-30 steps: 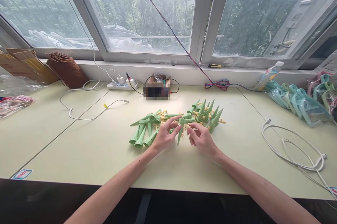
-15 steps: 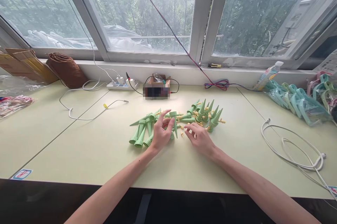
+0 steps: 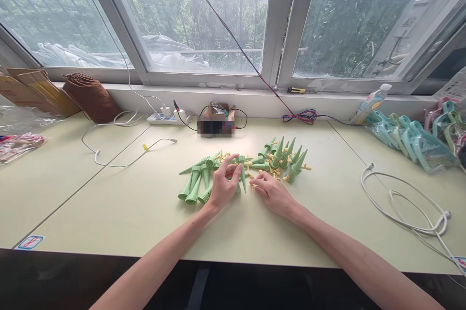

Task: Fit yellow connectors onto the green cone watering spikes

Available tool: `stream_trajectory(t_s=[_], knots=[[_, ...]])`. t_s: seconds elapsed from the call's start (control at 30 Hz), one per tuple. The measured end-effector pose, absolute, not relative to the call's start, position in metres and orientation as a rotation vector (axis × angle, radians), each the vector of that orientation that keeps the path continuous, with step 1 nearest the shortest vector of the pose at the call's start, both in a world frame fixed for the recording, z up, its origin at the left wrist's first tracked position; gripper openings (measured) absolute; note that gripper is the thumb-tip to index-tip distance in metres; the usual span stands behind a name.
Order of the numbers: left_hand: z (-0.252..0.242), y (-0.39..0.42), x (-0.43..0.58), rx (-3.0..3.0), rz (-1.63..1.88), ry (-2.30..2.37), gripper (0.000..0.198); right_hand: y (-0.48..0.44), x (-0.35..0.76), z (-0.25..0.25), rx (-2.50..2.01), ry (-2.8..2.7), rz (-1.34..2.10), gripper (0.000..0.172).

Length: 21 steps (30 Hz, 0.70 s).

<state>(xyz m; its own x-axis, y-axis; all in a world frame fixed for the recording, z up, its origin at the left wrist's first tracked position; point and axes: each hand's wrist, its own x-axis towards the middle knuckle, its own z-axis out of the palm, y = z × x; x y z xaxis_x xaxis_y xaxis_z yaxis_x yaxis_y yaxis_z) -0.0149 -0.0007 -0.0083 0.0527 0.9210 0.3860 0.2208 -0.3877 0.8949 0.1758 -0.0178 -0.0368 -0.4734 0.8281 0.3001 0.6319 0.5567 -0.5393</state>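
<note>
Head view: my left hand (image 3: 223, 187) is curled round one green spike (image 3: 242, 180), thumb and fingers pinching its wide end, tip pointing down toward me, just above the table (image 3: 138, 208). My right hand (image 3: 272, 194) lies low just beside it, fingertips (image 3: 254, 182) down among small yellow pieces (image 3: 250, 184); I can't tell if it is pinching one. Left of the hands is a flat bunch of spikes (image 3: 194, 181). Behind the right hand is a second heap (image 3: 287, 157), some tips up, yellow bits mixed in. A white cable (image 3: 400, 203) lies well apart at right, teal clips (image 3: 407, 140) at far right, a power strip (image 3: 169, 115) by the window sill.
</note>
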Motion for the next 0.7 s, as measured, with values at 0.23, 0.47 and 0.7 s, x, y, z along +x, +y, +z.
stream_trajectory(t_s=[0.23, 0.47, 0.7], knots=[[-0.0086, -0.0015, -0.0145, 1.739, 1.344, 1.164, 0.036, -0.0184, 0.1749, -0.0364, -1.200, -2.221, 0.555, 0.022], [-0.0090, -0.0015, -0.0143, 1.775, 1.333, 1.171, 0.036, -0.0185, 0.1735, -0.0363, -1.214, -2.187, 0.579, 0.014], [-0.0113, -0.0021, -0.0155, 1.829, 1.317, 1.185, 0.036, -0.0192, 0.1731, -0.0358, -1.225, -2.190, 0.574, 0.007]])
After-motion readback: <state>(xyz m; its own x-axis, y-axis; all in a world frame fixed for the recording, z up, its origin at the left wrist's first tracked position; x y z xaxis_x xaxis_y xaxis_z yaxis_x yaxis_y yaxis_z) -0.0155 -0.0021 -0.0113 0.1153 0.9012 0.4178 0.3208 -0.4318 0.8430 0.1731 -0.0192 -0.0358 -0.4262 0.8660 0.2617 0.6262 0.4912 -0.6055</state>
